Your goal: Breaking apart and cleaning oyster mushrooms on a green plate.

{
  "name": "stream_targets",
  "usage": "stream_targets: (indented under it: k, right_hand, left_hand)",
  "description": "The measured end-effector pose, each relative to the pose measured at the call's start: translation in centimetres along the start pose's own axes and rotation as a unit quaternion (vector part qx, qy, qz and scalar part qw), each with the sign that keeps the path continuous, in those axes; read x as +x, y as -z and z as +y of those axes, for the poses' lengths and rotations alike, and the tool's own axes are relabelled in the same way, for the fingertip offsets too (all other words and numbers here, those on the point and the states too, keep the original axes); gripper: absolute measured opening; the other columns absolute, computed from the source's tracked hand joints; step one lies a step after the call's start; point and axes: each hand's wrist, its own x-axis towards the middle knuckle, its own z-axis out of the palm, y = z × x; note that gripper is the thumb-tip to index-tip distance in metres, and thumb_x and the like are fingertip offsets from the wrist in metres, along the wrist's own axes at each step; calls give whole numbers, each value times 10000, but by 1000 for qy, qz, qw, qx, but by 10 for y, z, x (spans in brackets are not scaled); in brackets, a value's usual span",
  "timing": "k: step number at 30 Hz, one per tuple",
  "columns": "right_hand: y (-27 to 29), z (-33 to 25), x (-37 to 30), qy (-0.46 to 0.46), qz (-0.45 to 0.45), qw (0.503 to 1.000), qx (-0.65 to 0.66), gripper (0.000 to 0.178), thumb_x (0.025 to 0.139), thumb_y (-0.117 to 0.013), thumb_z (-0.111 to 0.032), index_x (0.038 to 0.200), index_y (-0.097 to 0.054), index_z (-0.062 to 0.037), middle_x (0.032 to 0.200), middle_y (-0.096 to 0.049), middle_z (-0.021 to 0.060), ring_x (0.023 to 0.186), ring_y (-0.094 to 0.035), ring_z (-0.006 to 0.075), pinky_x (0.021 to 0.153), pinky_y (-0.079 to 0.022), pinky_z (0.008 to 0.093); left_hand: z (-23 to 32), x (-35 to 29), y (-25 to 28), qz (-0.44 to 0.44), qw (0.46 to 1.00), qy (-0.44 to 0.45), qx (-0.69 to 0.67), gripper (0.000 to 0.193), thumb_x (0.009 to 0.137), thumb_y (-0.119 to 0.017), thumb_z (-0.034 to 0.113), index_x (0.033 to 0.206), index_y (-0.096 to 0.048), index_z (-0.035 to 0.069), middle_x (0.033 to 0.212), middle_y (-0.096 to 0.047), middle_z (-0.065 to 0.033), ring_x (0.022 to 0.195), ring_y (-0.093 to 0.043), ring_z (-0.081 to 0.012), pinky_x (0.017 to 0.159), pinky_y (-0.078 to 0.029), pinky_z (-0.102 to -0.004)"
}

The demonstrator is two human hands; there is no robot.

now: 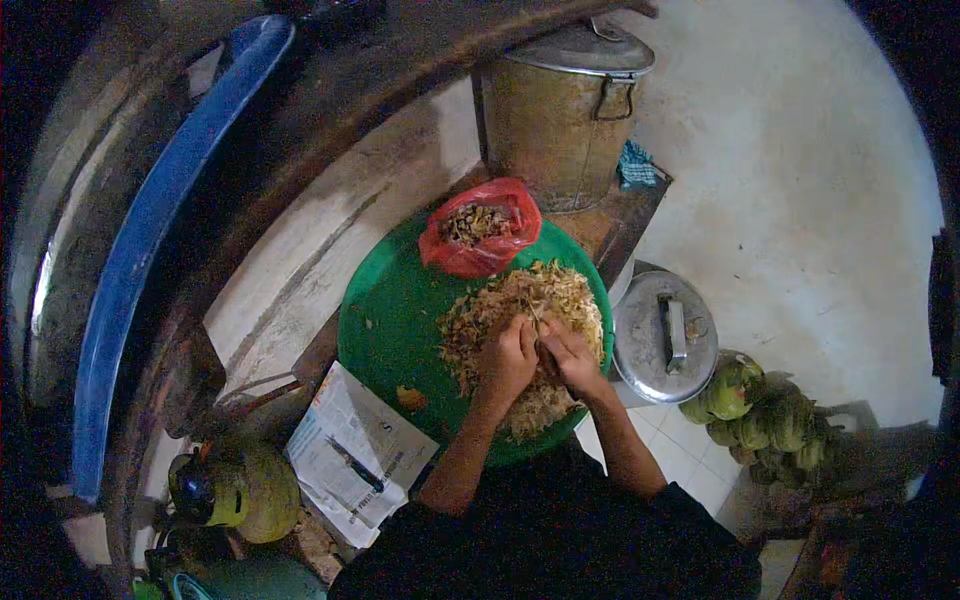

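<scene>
My left hand [512,352] and my right hand [568,358] are close together over a heap of pale brown shredded bits [475,325]. Both have their fingers closed in a pinch. A thin pale sliver seems to stick up between the fingertips, too small to name. The heap covers the right part of a round green tray [385,300]. At the tray's far edge sits an open red plastic bag [440,255] with small brown and yellowish pieces [475,225] inside. A single tan scrap [410,398] lies on the tray, left of my hands.
Behind the tray stands a tall lidded metal pot [555,130], a checked cloth [636,165] beside it. To the right are a round metal lid [650,335] and green coconuts [770,415]. A folded newspaper [340,410] bearing a dark slim tool [355,465] lies left, near green gas cylinders [265,490].
</scene>
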Motion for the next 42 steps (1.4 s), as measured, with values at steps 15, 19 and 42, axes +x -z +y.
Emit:
stream_targets:
  k: [15,19,42]
  right_hand:
    - [-3,19,2,-60,-38,989,132,314,922,-467,-253,1143,-537,-41,962,-606,68,904,-545,164,828,-424,281]
    - [1,-7,6,-149,-11,974,169,264,922,-468,-241,1083,-550,-49,788,-573,40,703,-526,125,661,-448,260]
    - [3,15,8,-6,-33,999,17,378,919,-452,-310,1114,-537,2,998,-614,79,969,-538,184,879,-397,295]
  left_hand:
    - [-2,4,8,-78,958,192,-200,339,917,-432,312,850,-569,9,620,-557,-68,580,-547,-189,534,-415,-332]
    - [-3,6,18,-130,913,266,-280,318,911,-462,296,920,-603,11,670,-605,-3,589,-545,-107,551,-435,-247]
    - [-7,12,21,4,998,-32,-50,158,746,-666,145,751,-568,21,670,-603,-102,621,-595,-211,588,-457,-328]
